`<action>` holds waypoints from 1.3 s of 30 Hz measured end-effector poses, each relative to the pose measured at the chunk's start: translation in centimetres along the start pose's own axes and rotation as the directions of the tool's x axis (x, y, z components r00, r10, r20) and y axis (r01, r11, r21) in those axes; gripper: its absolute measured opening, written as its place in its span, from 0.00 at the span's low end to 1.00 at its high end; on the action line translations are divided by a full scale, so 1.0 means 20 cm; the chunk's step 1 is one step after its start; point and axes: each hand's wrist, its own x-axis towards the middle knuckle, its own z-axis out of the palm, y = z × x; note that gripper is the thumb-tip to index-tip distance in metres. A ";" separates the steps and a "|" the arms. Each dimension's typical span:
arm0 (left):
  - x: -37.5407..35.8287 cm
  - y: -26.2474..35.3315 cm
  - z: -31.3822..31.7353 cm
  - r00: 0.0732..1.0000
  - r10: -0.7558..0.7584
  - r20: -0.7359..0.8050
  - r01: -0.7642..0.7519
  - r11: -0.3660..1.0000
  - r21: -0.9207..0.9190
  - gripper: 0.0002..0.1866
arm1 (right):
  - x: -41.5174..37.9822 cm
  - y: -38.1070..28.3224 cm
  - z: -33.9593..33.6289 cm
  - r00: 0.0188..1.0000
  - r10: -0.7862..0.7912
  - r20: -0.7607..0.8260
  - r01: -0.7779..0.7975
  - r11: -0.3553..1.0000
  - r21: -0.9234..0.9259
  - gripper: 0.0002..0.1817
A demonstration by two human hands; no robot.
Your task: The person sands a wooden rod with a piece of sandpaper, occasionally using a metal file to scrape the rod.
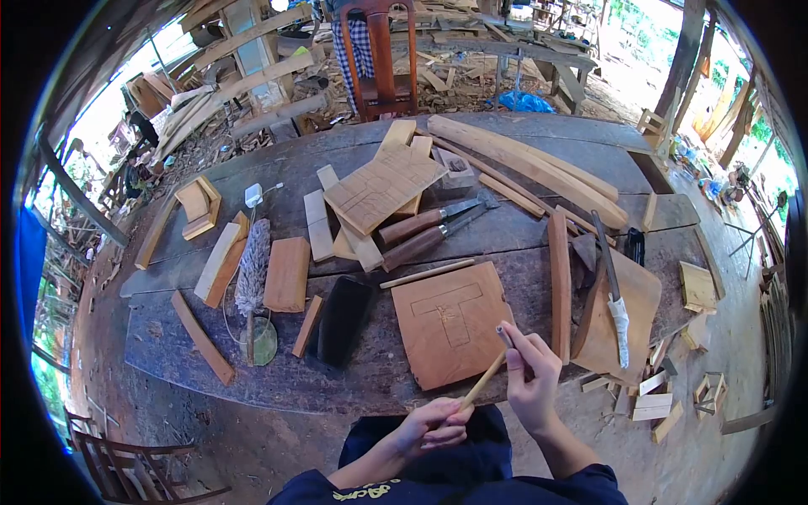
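Note:
My left hand (436,424) and my right hand (530,379) both grip one slim chisel (490,375) with a pale wooden handle. It slants up to the right, and its dark metal tip shows above my right fingers. My left hand holds the handle's lower end; my right hand is closed around the upper part near the blade. Just above the hands lies a square wooden board (450,322) with a letter T carved into it, on the dark workbench (353,370).
Two chisels with brown handles (421,236) lie beside a marked board (383,187). A brush (252,269), a black sharpening stone (343,320), wood blocks, long slats (530,164) and a saw-like blade with a wrapped handle (613,286) cover the bench. A chair (383,59) and a person stand behind.

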 end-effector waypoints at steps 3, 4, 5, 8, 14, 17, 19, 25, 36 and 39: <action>0.00 -0.03 0.03 0.999 -0.031 -0.014 0.031 0.999 -0.023 0.21 | -0.03 0.00 0.03 0.998 -0.009 -0.060 0.009 1.000 0.005 0.18; 0.00 -0.05 0.04 0.999 -0.032 -0.015 0.032 0.999 -0.027 0.21 | -0.03 0.00 0.05 0.991 -0.036 -0.131 0.037 0.999 0.001 0.18; 0.02 -0.06 0.05 1.000 -0.011 -0.011 0.010 1.000 -0.027 0.21 | -0.04 -0.01 0.07 0.991 -0.037 -0.130 0.037 0.999 -0.001 0.18; 0.03 -0.08 0.08 1.000 0.017 -0.014 -0.017 1.000 -0.020 0.21 | -0.07 -0.02 0.11 0.970 0.027 -0.242 -0.012 0.998 0.065 0.18; 0.03 -0.12 0.08 0.997 0.057 -0.049 -0.056 0.998 0.022 0.21 | -0.11 -0.03 0.15 0.950 0.111 -0.292 -0.085 0.991 0.101 0.18; 0.04 -0.16 0.06 0.997 0.069 -0.016 -0.068 0.997 0.041 0.21 | -0.13 -0.02 0.16 0.944 0.134 -0.302 -0.101 0.987 0.125 0.18; 0.04 -0.18 0.07 0.997 0.072 -0.040 -0.069 0.996 0.059 0.20 | -0.14 -0.03 0.17 0.939 0.192 -0.285 -0.152 0.976 0.158 0.19; 0.04 -0.21 0.08 0.989 0.098 -0.108 -0.086 0.990 0.111 0.19 | -0.14 -0.04 0.23 0.900 0.176 -0.399 -0.104 0.975 0.195 0.18; 0.04 -0.14 0.09 0.988 0.097 -0.124 -0.087 0.993 0.086 0.18 | -0.09 0.00 0.17 0.953 0.111 -0.283 -0.079 0.989 0.122 0.18; 0.03 -0.11 0.07 0.992 0.079 -0.095 -0.082 0.996 -0.032 0.18 | -0.13 -0.01 0.13 0.998 0.032 -0.059 -0.031 0.999 0.017 0.18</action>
